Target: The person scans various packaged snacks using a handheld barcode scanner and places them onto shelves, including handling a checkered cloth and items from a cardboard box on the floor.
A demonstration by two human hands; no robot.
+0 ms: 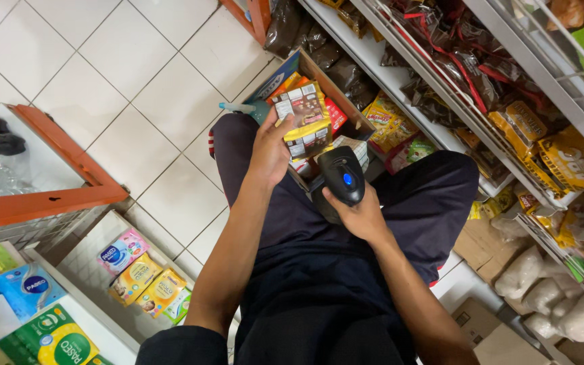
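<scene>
My left hand holds up a yellow and brown snack packet over an open cardboard box of similar packets. Just to its right, my right hand grips a black handheld barcode scanner with a blue light on top, aimed toward the packet. Both hands are above my lap, dark trousers below them.
A white shelf unit on the right carries dark and yellow snack bags and white sacks. Tissue packs lie on a low shelf at lower left. An orange-framed rack stands left on the white tiled floor.
</scene>
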